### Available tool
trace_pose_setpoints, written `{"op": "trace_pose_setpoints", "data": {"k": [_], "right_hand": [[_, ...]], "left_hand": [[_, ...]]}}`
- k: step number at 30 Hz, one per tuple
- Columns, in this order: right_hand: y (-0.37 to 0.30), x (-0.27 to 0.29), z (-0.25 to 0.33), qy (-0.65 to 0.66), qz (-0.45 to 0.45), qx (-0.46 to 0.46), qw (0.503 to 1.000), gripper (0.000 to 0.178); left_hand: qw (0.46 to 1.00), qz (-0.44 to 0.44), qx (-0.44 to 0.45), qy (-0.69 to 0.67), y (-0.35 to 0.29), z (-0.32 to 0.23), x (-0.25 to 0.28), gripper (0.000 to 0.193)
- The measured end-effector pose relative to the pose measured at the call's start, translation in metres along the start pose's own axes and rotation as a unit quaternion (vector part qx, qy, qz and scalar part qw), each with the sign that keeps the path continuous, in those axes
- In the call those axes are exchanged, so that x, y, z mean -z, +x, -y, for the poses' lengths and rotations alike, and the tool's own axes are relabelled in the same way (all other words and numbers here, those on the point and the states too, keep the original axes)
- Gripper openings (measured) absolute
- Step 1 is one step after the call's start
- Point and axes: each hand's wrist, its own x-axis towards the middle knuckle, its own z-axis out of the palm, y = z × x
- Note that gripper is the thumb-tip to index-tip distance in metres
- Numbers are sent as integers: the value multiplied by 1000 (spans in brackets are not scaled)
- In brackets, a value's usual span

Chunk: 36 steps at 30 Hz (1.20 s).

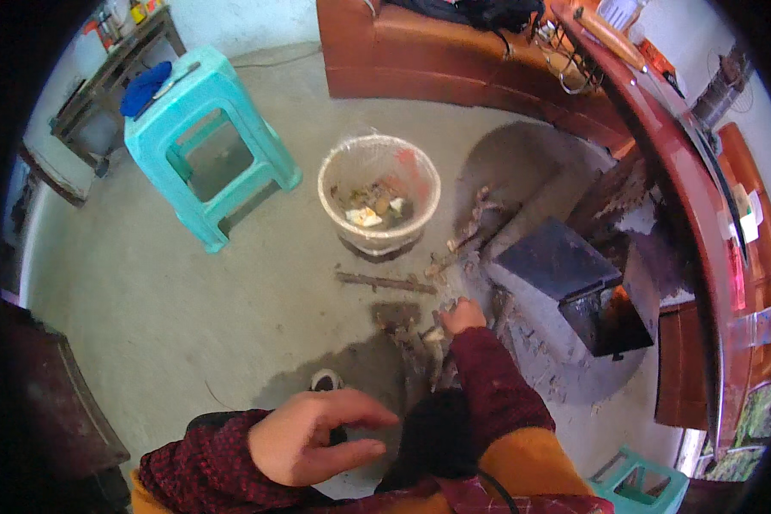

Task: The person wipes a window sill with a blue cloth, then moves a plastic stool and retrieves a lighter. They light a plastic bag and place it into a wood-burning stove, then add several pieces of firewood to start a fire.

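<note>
My left hand (313, 435) is held over my lap, its thumb and fingers apart and nothing between them. With the arm stretched down and forward, my right hand (463, 317) is closed low over a pile of firewood sticks (413, 347) on the floor. What its fingers hold cannot be made out. Just beyond them lies a single thin stick (385, 283). To the right of that hand stands a dark metal stove (561, 257), with an orange glow in its opening (612, 313).
A wastebasket (325, 197) with scraps inside stands ahead. A turquoise stool (231, 206) holding a blue cloth (146, 88) is at the far left. The red-brown tabletop (672, 128) overhangs the right side, near a brown sofa (454, 68). Another stool (651, 480) is at the lower right.
</note>
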Motion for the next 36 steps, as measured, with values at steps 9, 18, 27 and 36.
{"op": "trace_pose_setpoints", "data": {"k": [9,18,27,36], "right_hand": [[13,-27,-38,159,99,-50,981,48],[-29,25,-66,394,25,-101,913,33],[-37,37,-57,639,-10,-179,748,34],[-26,-24,-76,639,105,-234,725,22]], "left_hand": [[998,-3,7,-55,0,2,-3,27],[999,2,-46,-8,1,1,-12,25],[997,16,-70,32,8,0,-25,25],[999,10,-31,0,5,1,-30,23]]}}
